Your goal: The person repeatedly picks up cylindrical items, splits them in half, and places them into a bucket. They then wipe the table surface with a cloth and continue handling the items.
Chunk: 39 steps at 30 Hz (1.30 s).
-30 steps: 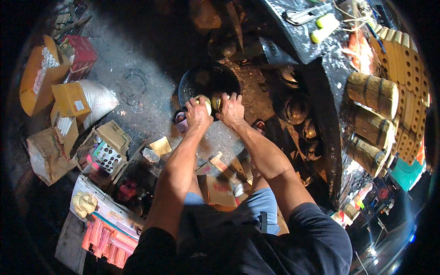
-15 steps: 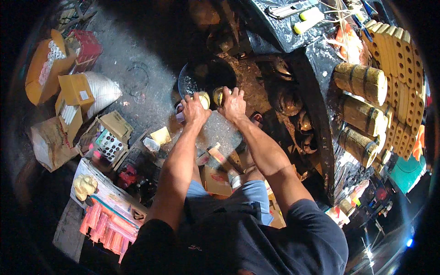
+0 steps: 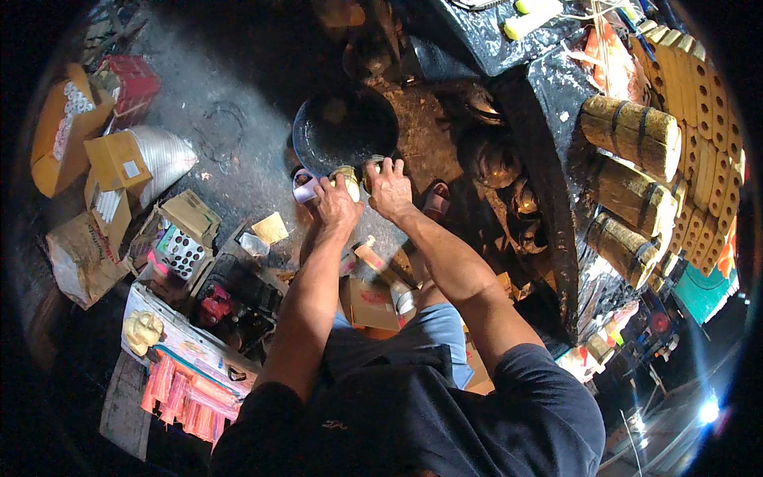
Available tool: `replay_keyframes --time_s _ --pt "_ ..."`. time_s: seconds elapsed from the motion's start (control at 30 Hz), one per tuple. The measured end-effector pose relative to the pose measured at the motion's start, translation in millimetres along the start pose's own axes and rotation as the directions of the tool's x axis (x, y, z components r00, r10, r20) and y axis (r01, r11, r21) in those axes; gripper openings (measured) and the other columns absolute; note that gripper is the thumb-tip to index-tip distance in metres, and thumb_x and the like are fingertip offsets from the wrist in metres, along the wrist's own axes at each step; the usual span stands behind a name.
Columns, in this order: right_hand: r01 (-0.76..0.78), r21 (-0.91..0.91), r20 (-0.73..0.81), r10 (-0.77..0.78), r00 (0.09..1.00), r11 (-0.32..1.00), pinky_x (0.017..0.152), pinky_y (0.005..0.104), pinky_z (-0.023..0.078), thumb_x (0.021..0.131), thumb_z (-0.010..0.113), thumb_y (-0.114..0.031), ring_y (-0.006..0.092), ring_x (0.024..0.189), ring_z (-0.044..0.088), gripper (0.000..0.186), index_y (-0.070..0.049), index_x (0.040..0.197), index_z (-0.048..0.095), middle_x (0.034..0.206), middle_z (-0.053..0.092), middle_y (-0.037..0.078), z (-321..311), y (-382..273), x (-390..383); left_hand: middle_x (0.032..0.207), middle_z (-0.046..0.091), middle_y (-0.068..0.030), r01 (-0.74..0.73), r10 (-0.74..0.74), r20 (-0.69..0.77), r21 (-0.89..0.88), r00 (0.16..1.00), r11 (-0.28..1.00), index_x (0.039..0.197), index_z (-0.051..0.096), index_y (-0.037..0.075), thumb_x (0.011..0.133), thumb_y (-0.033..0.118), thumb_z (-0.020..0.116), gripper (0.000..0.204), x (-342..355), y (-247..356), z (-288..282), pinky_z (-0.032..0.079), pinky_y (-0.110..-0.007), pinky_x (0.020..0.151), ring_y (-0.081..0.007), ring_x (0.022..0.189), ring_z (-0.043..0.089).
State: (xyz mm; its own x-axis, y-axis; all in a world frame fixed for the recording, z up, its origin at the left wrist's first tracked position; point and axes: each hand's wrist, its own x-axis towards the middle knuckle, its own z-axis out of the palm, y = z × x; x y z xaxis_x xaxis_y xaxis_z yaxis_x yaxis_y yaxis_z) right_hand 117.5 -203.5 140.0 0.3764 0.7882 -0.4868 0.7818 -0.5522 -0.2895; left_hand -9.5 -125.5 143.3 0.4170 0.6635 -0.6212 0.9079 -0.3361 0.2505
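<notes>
My left hand [image 3: 338, 205] has its fingers over a pale gold, round, can-like object [image 3: 346, 178] at the near rim of a dark, wide round basin [image 3: 338, 127]. Just to the right, my right hand [image 3: 392, 191] grips a second, darker brassy object [image 3: 370, 170], largely hidden under the fingers. The two objects sit side by side, close together; I cannot make out whether they touch the basin or its bottom. My feet in sandals [image 3: 435, 200] show either side of my hands on the grey ground.
Cardboard boxes [image 3: 115, 163], a white sack [image 3: 165, 159] and a red crate [image 3: 127, 87] lie left. At right, a black covered bench [image 3: 544, 103] holds short logs [image 3: 628, 135] and stacked perforated tan pieces [image 3: 699, 159]; metal pots [image 3: 497, 163] lie beside it. Pink bundles [image 3: 187, 397] are at lower left.
The basin appears higher and slightly further left in the picture, with more of it visible beyond my hands. My hands keep their grip on the two gold objects.
</notes>
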Motion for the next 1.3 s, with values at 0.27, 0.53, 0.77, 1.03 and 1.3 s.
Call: replay_keyframes --time_s 0.27,0.53,0.77,1.03,1.3 --pt "0.04 0.066 -0.026 -0.039 0.999 0.997 0.087 0.0543 0.062 0.077 0.083 -0.026 0.0519 0.127 0.052 0.071 -0.013 0.141 0.054 0.139 0.053 0.027 9.3 2.2 -2.6 0.138 0.047 -0.0238 -0.067 0.067 -0.028 0.017 0.997 0.998 0.137 0.052 0.01 0.07 0.026 0.092 0.08 4.8 -2.2 13.8 0.054 -0.053 0.104 -0.0464 0.131 0.047" --pt "0.0 0.137 -0.006 0.001 1.0 0.991 0.092 0.0525 0.061 0.07 0.089 -0.02 0.0479 0.124 0.055 0.079 -0.01 0.141 0.055 0.139 0.054 0.023 -41.7 -8.2 -29.5 0.139 0.05 -0.0258 -0.088 0.087 -0.033 -0.04 0.996 0.995 0.139 0.054 0.008 0.07 0.025 0.09 0.08 -22.0 7.1 -37.4 0.051 -0.056 0.106 -0.0494 0.13 0.048" --pt "0.067 0.196 -0.302 -0.005 0.953 0.978 0.079 0.0516 0.063 0.072 0.088 -0.024 0.0446 0.113 0.058 0.065 -0.009 0.129 0.06 0.132 0.058 0.023 -129.9 -45.8 -47.5 0.135 0.052 -0.0245 -0.206 0.208 -0.281 0.035 0.937 0.978 0.137 0.057 0.006 0.07 0.023 0.09 0.077 -67.8 21.5 -116.5 0.052 -0.056 0.103 -0.0444 0.123 0.052" --pt "0.069 0.21 -0.165 -0.034 0.986 0.975 0.077 0.0498 0.065 0.066 0.09 -0.026 0.0451 0.112 0.059 0.067 -0.013 0.126 0.064 0.122 0.061 0.018 -163.0 -52.3 -49.6 0.144 0.052 -0.0242 -0.155 0.14 -0.293 -0.029 0.946 0.987 0.145 0.057 0.008 0.068 0.033 0.095 0.089 -44.3 -9.2 -118.1 0.055 -0.054 0.104 -0.0479 0.129 0.053" --pt "0.164 0.129 -0.385 -0.103 0.917 0.978 0.071 0.0484 0.063 0.083 0.073 -0.018 0.0418 0.112 0.06 0.041 -0.007 0.121 0.064 0.115 0.06 0.019 -174.0 -38.6 -101.9 0.14 0.052 -0.0236 -0.234 0.269 -0.112 0.254 0.957 0.938 0.136 0.057 0.011 0.073 0.029 0.09 0.073 -102.6 77.0 -198.4 0.059 -0.057 0.097 -0.0485 0.125 0.056"
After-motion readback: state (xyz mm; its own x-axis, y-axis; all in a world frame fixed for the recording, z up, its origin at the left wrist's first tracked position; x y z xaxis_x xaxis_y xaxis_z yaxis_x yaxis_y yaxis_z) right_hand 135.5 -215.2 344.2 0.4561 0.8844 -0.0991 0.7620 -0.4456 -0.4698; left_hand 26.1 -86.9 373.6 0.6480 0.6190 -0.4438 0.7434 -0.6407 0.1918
